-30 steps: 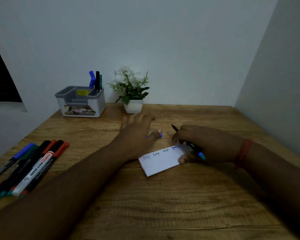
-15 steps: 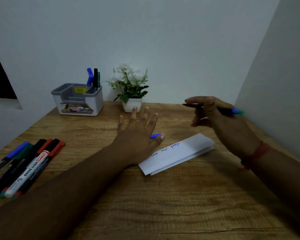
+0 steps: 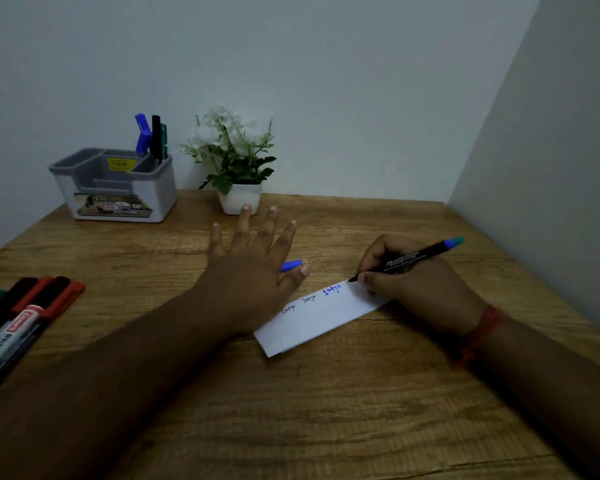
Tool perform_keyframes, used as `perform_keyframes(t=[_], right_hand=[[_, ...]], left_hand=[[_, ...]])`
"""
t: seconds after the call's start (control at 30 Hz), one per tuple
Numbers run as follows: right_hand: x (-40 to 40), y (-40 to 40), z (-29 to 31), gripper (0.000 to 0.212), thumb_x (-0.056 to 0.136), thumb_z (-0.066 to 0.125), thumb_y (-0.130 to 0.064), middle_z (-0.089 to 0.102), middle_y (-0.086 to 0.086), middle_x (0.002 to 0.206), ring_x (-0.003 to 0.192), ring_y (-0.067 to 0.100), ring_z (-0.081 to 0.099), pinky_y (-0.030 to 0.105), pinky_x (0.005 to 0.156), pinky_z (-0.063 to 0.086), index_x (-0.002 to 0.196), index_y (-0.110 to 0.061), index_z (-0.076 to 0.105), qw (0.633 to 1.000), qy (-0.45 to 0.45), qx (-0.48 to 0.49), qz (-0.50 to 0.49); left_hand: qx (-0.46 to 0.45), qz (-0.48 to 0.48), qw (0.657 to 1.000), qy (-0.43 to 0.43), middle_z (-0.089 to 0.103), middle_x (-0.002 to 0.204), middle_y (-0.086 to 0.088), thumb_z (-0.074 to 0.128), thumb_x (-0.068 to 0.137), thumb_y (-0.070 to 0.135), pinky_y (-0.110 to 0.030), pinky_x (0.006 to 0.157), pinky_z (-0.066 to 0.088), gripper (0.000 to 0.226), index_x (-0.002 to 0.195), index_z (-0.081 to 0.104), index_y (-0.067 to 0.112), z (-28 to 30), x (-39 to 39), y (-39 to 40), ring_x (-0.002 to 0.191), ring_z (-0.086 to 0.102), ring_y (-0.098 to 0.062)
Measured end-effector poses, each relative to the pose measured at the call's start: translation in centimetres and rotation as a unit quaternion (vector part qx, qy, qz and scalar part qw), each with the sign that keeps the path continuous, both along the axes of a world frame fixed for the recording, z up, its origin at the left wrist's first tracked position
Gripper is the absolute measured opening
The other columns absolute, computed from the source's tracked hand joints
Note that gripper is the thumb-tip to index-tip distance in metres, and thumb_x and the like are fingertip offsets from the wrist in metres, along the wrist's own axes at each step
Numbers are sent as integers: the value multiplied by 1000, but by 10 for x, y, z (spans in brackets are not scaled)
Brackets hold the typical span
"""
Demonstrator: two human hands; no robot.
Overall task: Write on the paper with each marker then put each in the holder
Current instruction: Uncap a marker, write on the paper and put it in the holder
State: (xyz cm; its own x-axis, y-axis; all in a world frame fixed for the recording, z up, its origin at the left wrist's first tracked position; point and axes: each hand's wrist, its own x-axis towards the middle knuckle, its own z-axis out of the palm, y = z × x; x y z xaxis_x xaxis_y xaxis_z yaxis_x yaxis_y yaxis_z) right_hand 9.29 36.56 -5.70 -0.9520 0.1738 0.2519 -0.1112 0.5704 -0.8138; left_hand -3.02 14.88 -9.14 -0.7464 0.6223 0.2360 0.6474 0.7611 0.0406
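A folded white paper (image 3: 321,322) lies on the wooden desk (image 3: 326,410) with three small words written along its top edge. My right hand (image 3: 413,282) grips a black marker (image 3: 409,259) with a blue end, its tip touching the paper's upper right corner. My left hand (image 3: 253,268) lies flat with fingers spread, pressing the paper's left end. A blue cap (image 3: 291,265) pokes out from under that hand beside the thumb. The grey and white holder (image 3: 118,188) stands at the back left with three markers (image 3: 152,138) upright in it.
Several red, black, green and blue markers (image 3: 25,317) lie in a row at the desk's left edge. A small potted plant (image 3: 234,168) stands against the back wall beside the holder. A wall closes off the right side.
My right hand lifted the marker off the paper, turned it in the air, then brought it back down so its tip meets the paper's right end. My left hand spread its fingers.
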Motion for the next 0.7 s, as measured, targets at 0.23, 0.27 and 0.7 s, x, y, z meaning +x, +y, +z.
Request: perform_keyframes(t=[0.23,0.27,0.7], right_hand=[[-4,4,-6,11,83,76,-4,78,-5,84,81,3,72,17,71,55,79,-12,71,1000,8,-10,-17],[-4,4,-6,11,83,76,-5,78,-6,85,82,3,72,16,71,55,79,-14,71,1000,6,-10,-18],[-5,5,-6,10,82,75,-6,78,-4,86,85,9,72,19,72,56,78,-14,70,1000,-12,11,-7]], left_hand=[[5,4,1000,9,-32,159,8,-17,77,77,-62,115,-12,80,148,-26,40,-3,-3,1,144,-34,-24],[6,5,1000,11,-31,159,8,-17,76,77,-62,115,-11,81,148,-25,40,-4,-3,1,144,-34,-24],[4,6,1000,14,-31,159,9,-18,75,77,-62,115,-12,80,147,-25,42,-4,-4,2,144,-34,-24]])
